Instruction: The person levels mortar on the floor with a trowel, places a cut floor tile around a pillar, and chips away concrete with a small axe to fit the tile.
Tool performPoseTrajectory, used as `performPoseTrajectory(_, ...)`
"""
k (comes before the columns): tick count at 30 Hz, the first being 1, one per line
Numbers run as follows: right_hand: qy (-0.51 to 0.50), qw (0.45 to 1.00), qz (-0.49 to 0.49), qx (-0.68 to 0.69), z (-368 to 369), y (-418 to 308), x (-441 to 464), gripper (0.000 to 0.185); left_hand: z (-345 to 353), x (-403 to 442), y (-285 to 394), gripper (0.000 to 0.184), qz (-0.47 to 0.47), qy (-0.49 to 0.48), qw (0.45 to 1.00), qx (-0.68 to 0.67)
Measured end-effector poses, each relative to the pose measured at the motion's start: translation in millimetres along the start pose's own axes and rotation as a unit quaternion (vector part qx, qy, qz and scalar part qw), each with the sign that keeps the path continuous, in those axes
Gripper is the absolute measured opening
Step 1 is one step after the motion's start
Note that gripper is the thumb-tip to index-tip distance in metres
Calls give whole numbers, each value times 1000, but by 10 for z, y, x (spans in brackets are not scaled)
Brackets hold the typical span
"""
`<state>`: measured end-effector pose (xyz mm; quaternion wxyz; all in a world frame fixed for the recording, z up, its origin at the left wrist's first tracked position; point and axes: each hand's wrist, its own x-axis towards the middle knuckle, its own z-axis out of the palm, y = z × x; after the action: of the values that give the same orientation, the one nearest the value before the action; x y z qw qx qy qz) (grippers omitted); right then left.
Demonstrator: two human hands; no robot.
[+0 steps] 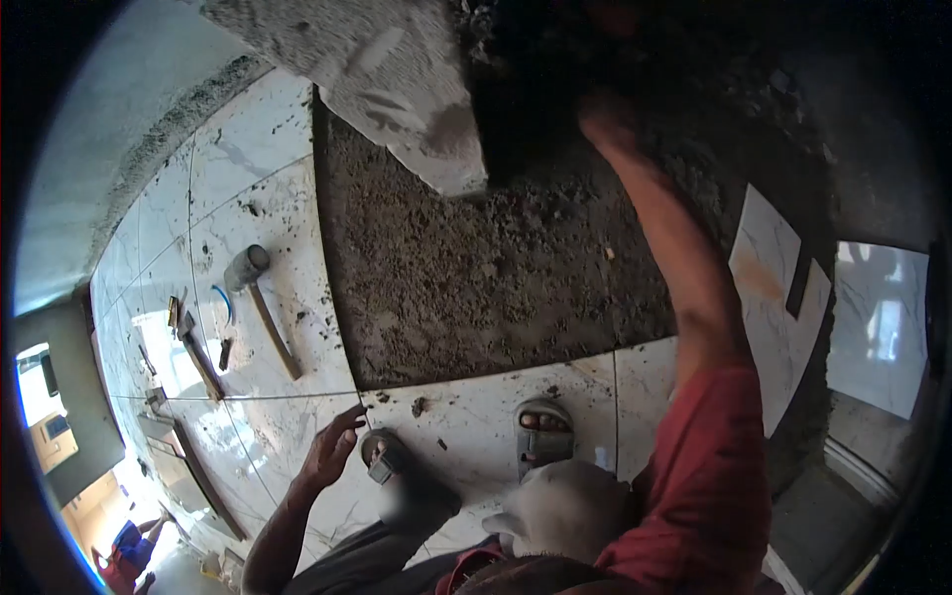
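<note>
My left hand is held over the white marbled floor tiles near my sandalled foot, fingers extended and holding nothing. My right arm reaches far forward over the bed of dark, crumbly mortar. In deep shadow at its end is my right hand; its fingers are hidden, so I cannot tell what it touches. To the left of it, a grey slab with a rough, mortar-smeared face juts in from the top, over the mortar bed.
A rubber mallet and a wooden-handled hammer lie on the left tiles. A notched tile is at the right, near another tile by the wall. Another person is at the lower left.
</note>
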<state>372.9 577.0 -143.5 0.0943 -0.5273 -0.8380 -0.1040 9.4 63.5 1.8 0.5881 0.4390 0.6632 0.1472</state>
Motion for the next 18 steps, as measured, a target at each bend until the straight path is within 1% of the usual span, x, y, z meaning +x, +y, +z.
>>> performPoseTrajectory(2, 53, 998, 19, 34, -315, 11, -61, 25, 4, -9, -128, 60, -4, 6, 1000, -22)
performPoseTrajectory(3, 50, 998, 17, 35, -517, -54, -133, 25, 5, -35, -201, 61, -13, 6, 999, -40)
performPoseTrajectory(4, -82, 996, -7, 22, -749, -136, -204, 26, 6, -45, -255, 61, -16, 6, 999, -41)
performPoseTrajectory(5, -211, 977, -32, 7, -862, -188, -219, 27, 12, -36, -301, 61, -20, 3, 999, -40)
performPoseTrajectory(6, -211, 977, -32, 6, -812, -218, -227, 27, 19, -30, -315, 62, -24, 1, 999, -38)
performPoseTrajectory(7, -170, 985, -13, -23, -711, -244, -257, 25, 33, -23, -298, 62, -23, 1, 999, -38)
performPoseTrajectory(9, -130, 990, 14, -54, -493, -88, -227, 24, 12, 43, -217, 62, -17, -5, 1000, -24)
performPoseTrajectory(10, -101, 993, 65, -13, -308, 134, -46, 26, 6, 72, -147, 62, -16, -5, 1000, -23)
performPoseTrajectory(12, -78, 990, 117, 30, -342, 227, -33, 27, -43, 53, -9, 61, 16, 22, 1000, 7)
performPoseTrajectory(13, -105, 992, 75, 12, -641, 208, -5, 30, -60, 42, -80, 60, 24, 32, 999, -23)
performPoseTrajectory(14, -128, 991, 31, -7, -849, 183, 38, 32, -77, 74, -137, 60, 29, 38, 999, -25)
performPoseTrajectory(15, -124, 992, 27, -8, -818, 172, -1, 32, -77, 92, -192, 59, 27, 36, 998, -42)
performPoseTrajectory(17, -181, 981, -14, -73, -608, 186, -253, 35, -29, 63, -232, 58, 19, 29, 997, -62)
performPoseTrajectory(18, -182, 980, -13, -74, -598, 173, -304, 35, -28, 70, -226, 58, 19, 25, 998, -52)
